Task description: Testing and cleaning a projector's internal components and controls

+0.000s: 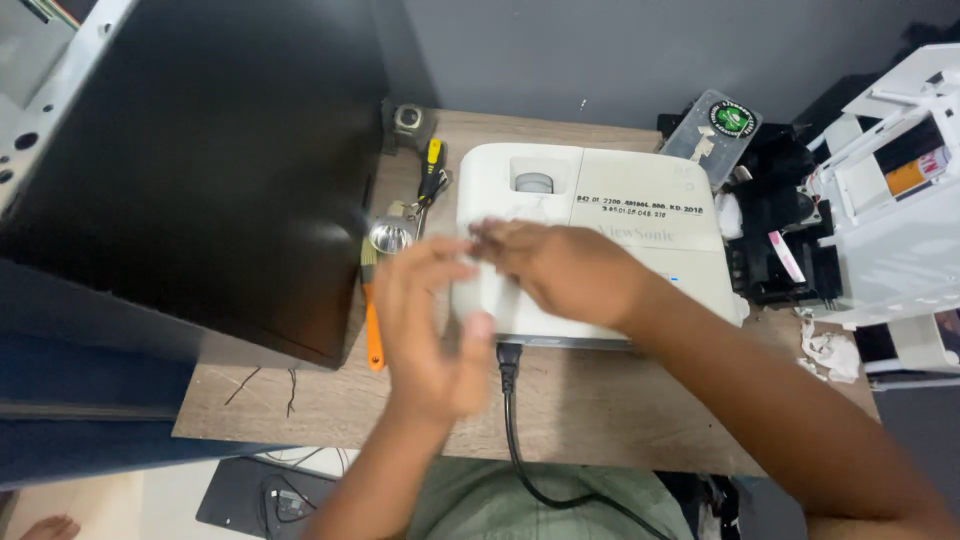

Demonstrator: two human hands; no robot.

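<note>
The person's left hand [432, 325] hovers just in front of the white projector [590, 235], palm turned inward and fingers spread fairly wide; it grips nothing, and its fingertips are blurred close to the near left corner of the casing. The right hand [560, 268] lies flat across the top of the projector with fingers loosely extended toward the left hand, resting on the lid rather than clasping it. Motion blur hides whether the two hands touch each other.

The projector sits on the wooden table [600, 410] directly under the right hand, its casing shut and a black power cable [512, 400] plugged into the near edge, just right of the left hand. Judging by this, the housing is whole and any opening work is not yet done.

Left of the left hand lie an orange-handled tool [372, 330], a small reflector lamp [390, 236] and a yellow-and-black screwdriver [432, 172]. Further left stands a dark open case panel [200, 160]. Beyond the right arm sit a clear plastic box [722, 125] and a dismantled white device [890, 200].
</note>
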